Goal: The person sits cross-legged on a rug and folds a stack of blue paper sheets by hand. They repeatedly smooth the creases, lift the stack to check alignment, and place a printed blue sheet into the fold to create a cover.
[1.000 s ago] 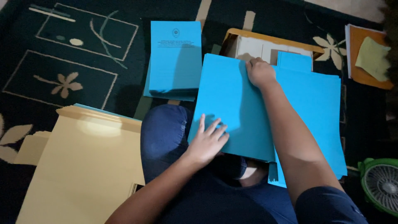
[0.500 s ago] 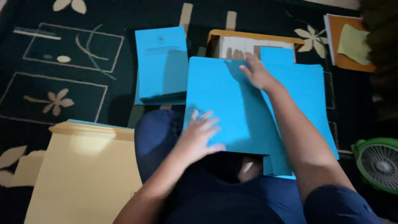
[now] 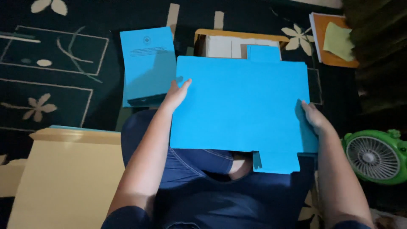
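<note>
Left hand (image 3: 177, 94): your fingers spread flat, pinching the left edge of the blue folder sheet (image 3: 241, 106).
Right hand (image 3: 313, 118): it pinches the right edge.
Handling: I judge it light, thin and bendable; support both edges.

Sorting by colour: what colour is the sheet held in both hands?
Bright blue sheet, clearest in the head view.

Floor: dark carpet (image 3: 63, 63) with pale flower pattern | on it: blue booklet (image 3: 146, 63), cream folder stack (image 3: 68, 178), open cardboard box (image 3: 237, 40) (partly hidden), orange book (image 3: 333, 40), green fan (image 3: 375, 157)
</note>
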